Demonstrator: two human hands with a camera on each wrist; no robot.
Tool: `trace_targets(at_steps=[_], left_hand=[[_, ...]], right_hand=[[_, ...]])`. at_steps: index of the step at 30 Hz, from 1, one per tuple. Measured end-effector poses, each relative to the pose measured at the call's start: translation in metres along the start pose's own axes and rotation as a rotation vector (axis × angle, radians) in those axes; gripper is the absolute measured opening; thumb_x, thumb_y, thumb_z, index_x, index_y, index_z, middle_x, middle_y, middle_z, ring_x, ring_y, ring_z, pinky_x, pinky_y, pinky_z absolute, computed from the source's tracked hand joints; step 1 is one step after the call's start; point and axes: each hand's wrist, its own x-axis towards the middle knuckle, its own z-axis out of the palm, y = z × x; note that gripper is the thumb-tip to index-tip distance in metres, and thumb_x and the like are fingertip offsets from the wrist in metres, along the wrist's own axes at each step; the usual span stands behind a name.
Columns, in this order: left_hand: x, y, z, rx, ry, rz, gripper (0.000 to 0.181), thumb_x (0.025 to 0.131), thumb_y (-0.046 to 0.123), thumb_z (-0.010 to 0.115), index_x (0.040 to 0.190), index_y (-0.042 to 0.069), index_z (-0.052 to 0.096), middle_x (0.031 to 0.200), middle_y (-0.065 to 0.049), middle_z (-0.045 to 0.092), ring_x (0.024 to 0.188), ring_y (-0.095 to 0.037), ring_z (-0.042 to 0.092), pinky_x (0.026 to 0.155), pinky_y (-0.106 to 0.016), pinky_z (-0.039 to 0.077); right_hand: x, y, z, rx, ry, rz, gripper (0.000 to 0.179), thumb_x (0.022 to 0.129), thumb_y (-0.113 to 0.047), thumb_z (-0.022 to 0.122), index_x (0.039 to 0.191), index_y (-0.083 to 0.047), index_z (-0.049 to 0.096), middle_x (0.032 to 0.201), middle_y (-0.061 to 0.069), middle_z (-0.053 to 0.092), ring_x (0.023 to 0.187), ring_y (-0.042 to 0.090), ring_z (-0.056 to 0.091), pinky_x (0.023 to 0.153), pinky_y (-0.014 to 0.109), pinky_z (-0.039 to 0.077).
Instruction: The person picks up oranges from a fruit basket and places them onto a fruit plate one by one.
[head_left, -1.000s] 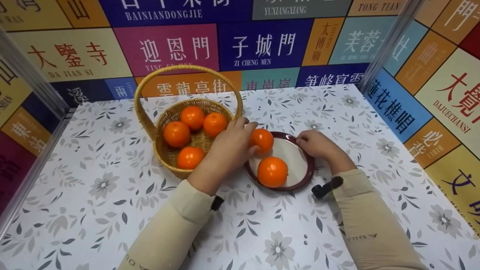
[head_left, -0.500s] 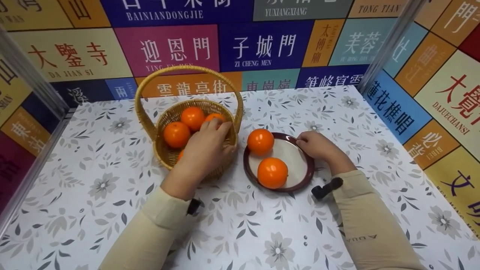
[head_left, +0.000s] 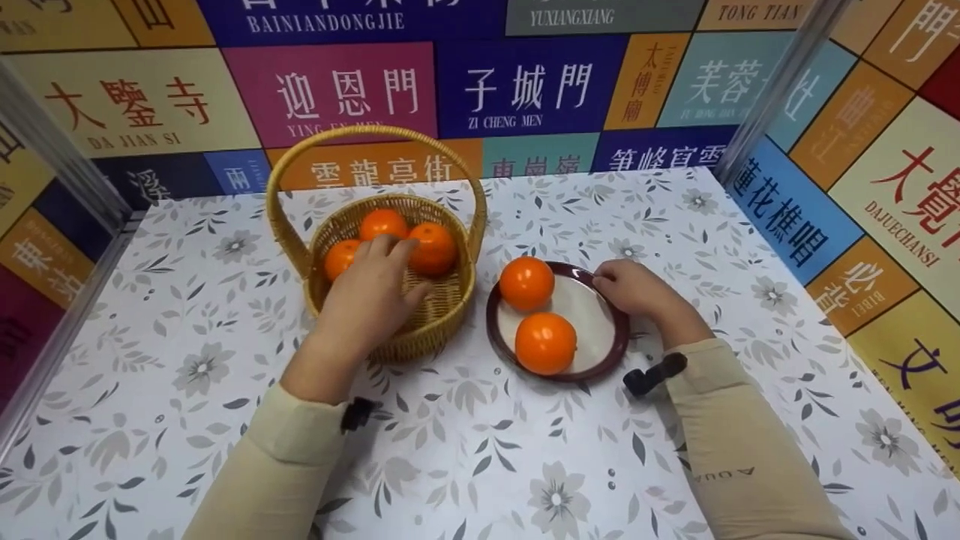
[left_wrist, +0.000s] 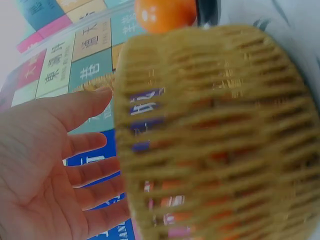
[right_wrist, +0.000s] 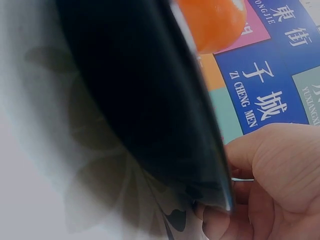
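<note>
The left hand (head_left: 360, 292) is hovering over the basket (head_left: 427, 337), thumb and fingers standing apart; the left wrist view is showing them loosely spread beyond the weave. Its fingertips are lying over the oranges, but whether they are touching one cannot be told. Inside the basket, the left orange (head_left: 339, 256) is sitting partly hidden behind the hand, the rear orange (head_left: 384, 223) is showing just past the fingers, and the right orange (head_left: 435, 249) is resting near the basket's right wall. The handle (head_left: 379, 130) is arching upright above them.

To the basket's right, well clear of it, the plate (head_left: 598, 322) is resting on the desk (head_left: 480, 450). The right hand (head_left: 634, 287) is pinching its rim at the far right, thumb and fingers clamped on the edge. Two oranges are sitting on the plate: the far orange (head_left: 527, 283), near the left rim, and the near orange (head_left: 546, 343), just beside it.
</note>
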Motion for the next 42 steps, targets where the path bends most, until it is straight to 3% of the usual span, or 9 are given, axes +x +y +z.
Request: trace_targets(at_steps=[5,10,17,32,42], left_hand=[[-0.002,-0.01,-0.006,0.002,-0.03,-0.034,0.067,0.095,0.042,0.074,0.15,0.013,0.051,0.144,-0.014,0.051,0.13,-0.035,0.051,0.104,-0.054,0.052],[-0.002,-0.023,-0.006,-0.021,-0.052,-0.078,0.069,0.094,0.044,0.074,0.152,0.018,0.048,0.151,-0.015,0.047,0.135,-0.037,0.05,0.103,-0.063,0.05],[-0.005,-0.037,-0.005,-0.068,-0.148,-0.136,0.073,0.094,0.049,0.072,0.154,0.014,0.048,0.15,-0.017,0.048,0.132,-0.037,0.053,0.11,-0.065,0.044],[-0.01,-0.048,0.002,-0.157,-0.311,-0.153,0.084,0.086,0.054,0.079,0.156,0.021,0.046,0.157,-0.013,0.049,0.137,-0.035,0.053,0.118,-0.059,0.038],[-0.008,-0.05,0.003,-0.216,-0.325,-0.105,0.084,0.085,0.045,0.083,0.155,0.016,0.047,0.154,-0.013,0.053,0.135,-0.032,0.056,0.119,-0.055,0.039]], right_hand=[[0.0,-0.001,-0.001,0.004,0.003,-0.005,0.028,0.106,-0.021,0.049,0.11,-0.002,0.069,0.1,0.016,0.065,0.094,0.03,0.058,0.083,0.039,0.045],[0.0,-0.002,0.0,0.0,0.001,0.009,0.03,0.107,-0.022,0.048,0.113,-0.001,0.069,0.103,0.017,0.066,0.094,0.031,0.058,0.084,0.041,0.046],[0.001,-0.002,0.001,-0.009,0.004,-0.004,0.029,0.107,-0.021,0.049,0.111,0.0,0.069,0.101,0.017,0.065,0.094,0.031,0.058,0.084,0.041,0.045],[0.001,0.001,0.001,0.016,-0.004,-0.006,0.028,0.106,-0.022,0.049,0.11,-0.002,0.069,0.099,0.014,0.065,0.092,0.028,0.057,0.08,0.037,0.045],[-0.001,0.001,-0.001,0.062,-0.014,-0.001,0.028,0.106,-0.021,0.05,0.112,-0.002,0.069,0.106,0.017,0.068,0.095,0.03,0.059,0.087,0.041,0.047]])
